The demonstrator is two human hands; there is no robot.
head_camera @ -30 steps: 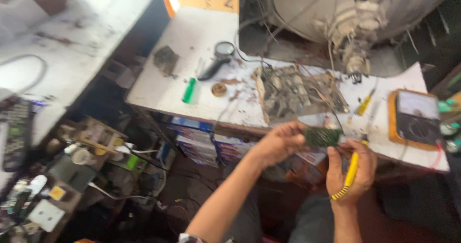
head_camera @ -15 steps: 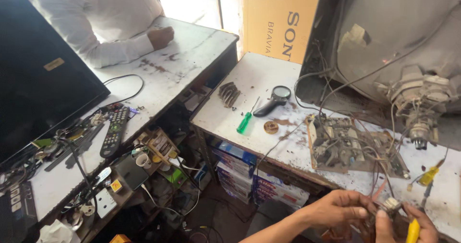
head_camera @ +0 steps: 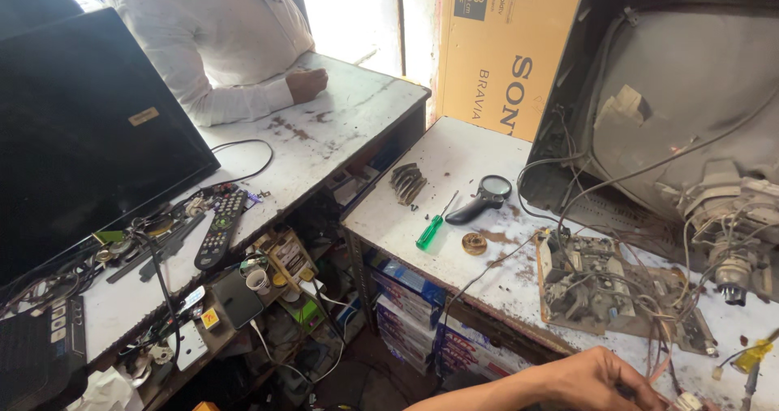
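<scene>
Pretty bright shot, daylight pouring in from the doorway [head_camera: 349, 13] up top, which is totally blown out white. The white workbench [head_camera: 454, 167] is evenly lit with soft shadows, the shelves [head_camera: 324, 330] underneath go murky, and everything's sharp with hardly any blur.

Your left hand [head_camera: 596, 378] is reaching in from the bottom edge, forearm bare, knuckles up, fingers curling down and pinching at their tips. Your right hand is sitting out of frame.
</scene>
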